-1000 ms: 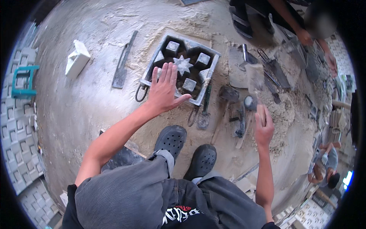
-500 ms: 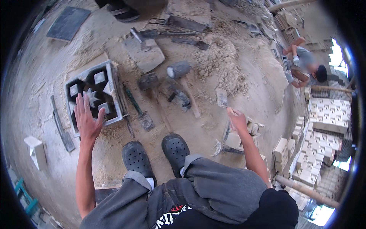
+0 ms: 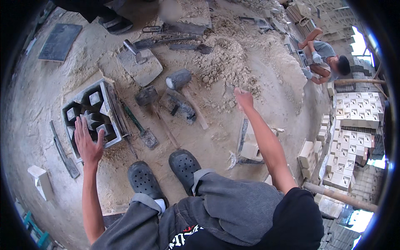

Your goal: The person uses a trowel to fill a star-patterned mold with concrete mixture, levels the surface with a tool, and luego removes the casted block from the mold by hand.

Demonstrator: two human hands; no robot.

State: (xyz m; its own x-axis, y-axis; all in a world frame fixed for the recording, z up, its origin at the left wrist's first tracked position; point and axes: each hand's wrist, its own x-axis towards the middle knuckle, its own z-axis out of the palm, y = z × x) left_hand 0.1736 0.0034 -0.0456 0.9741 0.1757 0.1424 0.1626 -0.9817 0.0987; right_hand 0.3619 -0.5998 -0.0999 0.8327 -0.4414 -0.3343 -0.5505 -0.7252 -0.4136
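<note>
My left hand (image 3: 88, 143) is open, its fingers stretched over the near side of a metal block mould (image 3: 109, 109). Dark raised shapes and hollows show inside the mould. I cannot tell whether the palm rests on its rim. My right hand (image 3: 244, 100) is closed around a small trowel, mostly hidden, whose flat blade (image 3: 229, 91) is at the near edge of a heap of damp sandy mix (image 3: 227, 62). Between the hands lie two mallets, a dark-headed one (image 3: 146, 96) and one with a pale face (image 3: 178, 79), and a green-handled spatula (image 3: 148, 138).
A square plate (image 3: 139, 68) with a hammer (image 3: 134, 51) on it lies ahead. Pale cast blocks (image 3: 359, 110) are stacked at right, near a seated co-worker (image 3: 323, 58) in gloves. Another person's shoe (image 3: 116, 24) stands at the far left. One white block (image 3: 40, 181) sits at left.
My right hand has reached forward with the small trowel to the sandy heap. The left hand stays over the mould. The whole view has shifted slightly, and more of the far person's leg shows.
</note>
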